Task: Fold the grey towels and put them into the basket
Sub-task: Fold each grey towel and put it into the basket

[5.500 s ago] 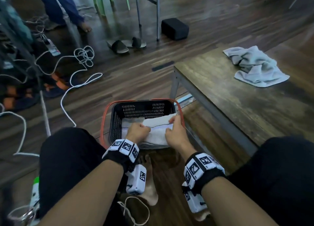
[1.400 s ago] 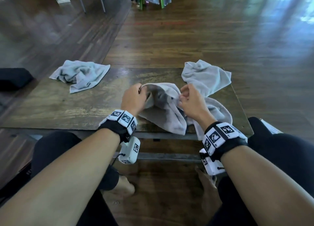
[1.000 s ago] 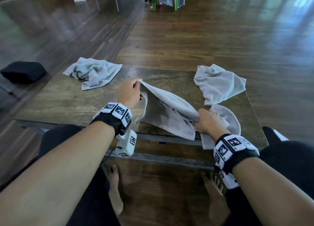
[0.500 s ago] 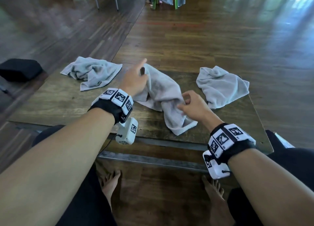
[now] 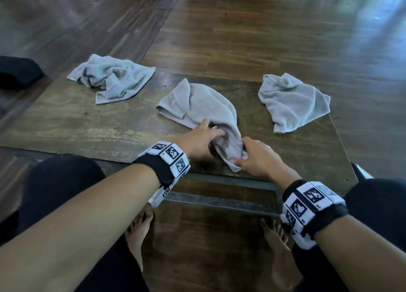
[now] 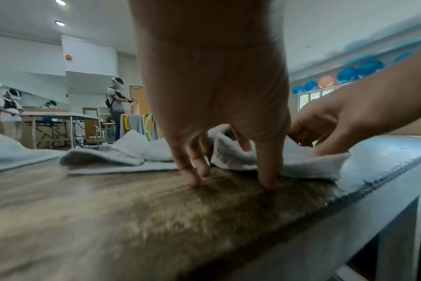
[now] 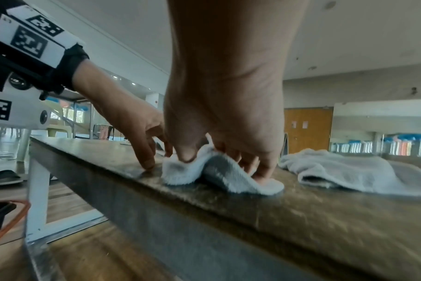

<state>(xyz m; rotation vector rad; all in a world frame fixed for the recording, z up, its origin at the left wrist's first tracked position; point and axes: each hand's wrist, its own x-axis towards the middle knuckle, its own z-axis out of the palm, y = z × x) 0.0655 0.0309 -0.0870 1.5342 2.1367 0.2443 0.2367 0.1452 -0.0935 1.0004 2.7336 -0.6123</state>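
hands meet at middle towel (image 5: 204, 107) on the counter (image 5: 77, 124): right hand (image 5: 257, 157) pinches its near corner, left hand (image 5: 197, 141) spread, fingertips pressing beside it. crumpled towels (image 5: 114, 78) far left, (image 5: 292, 102) far right.

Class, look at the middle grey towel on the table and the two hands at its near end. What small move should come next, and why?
Probably draw the near corners apart to spread the middle towel flat. It lies bunched on the table; the right hand pinches its near edge, and the left hand has fingertips down beside it. Folding needs a flat towel first.
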